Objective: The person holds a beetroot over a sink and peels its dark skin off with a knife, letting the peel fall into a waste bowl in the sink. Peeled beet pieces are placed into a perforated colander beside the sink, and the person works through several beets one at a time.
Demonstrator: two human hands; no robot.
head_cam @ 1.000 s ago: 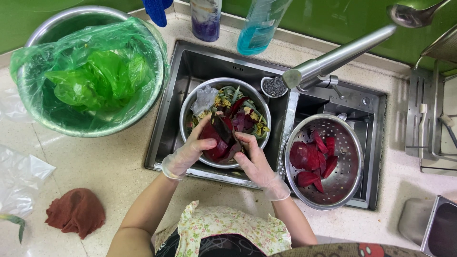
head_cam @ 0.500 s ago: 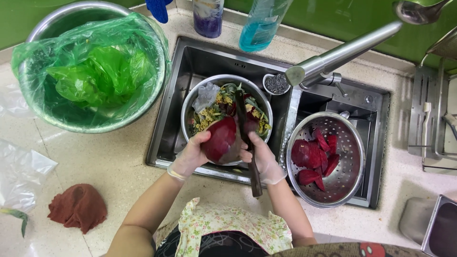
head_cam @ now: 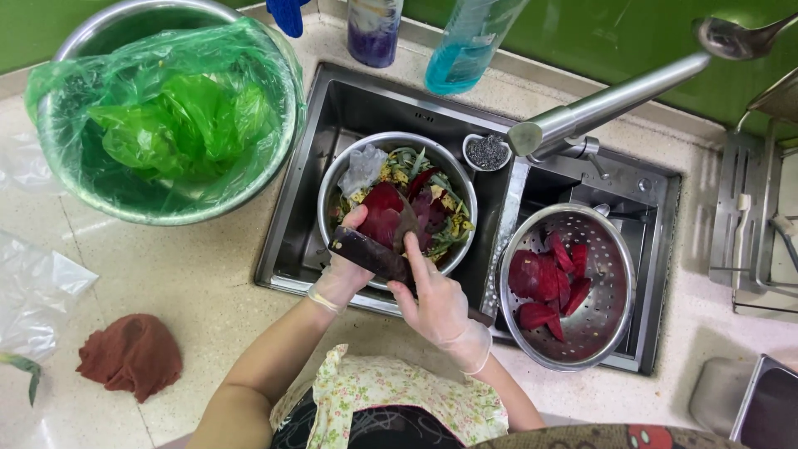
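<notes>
Peeling step under way. Left hand (head_cam: 345,270) clamped on beet (head_cam: 384,218) over scrap bowl (head_cam: 337,179) in the sink. Right hand (head_cam: 436,299) gripping knife (head_cam: 370,254) laid against it. Next cut likely needs the beet turned. Peeled pieces in colander (head_cam: 615,333).

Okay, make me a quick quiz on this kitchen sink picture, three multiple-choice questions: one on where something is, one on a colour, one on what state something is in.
1. Where do the cut beet pieces lie?
A. In the colander in the sink's right basin
B. On the red cloth
C. In the bag-lined bowl

2. What colour is the plastic bag lining the big bowl?
A. Blue
B. Green
C. White

3. What state is the beet over the scrap bowl in?
A. Lying loose on the counter
B. Held in the left hand, with the right hand and a knife against it
C. Under running water

Answers: 1 A, the red slices sit in the perforated colander. 2 B, the bag is bright green. 3 B, both gloved hands are at the beet; no water runs.
</notes>
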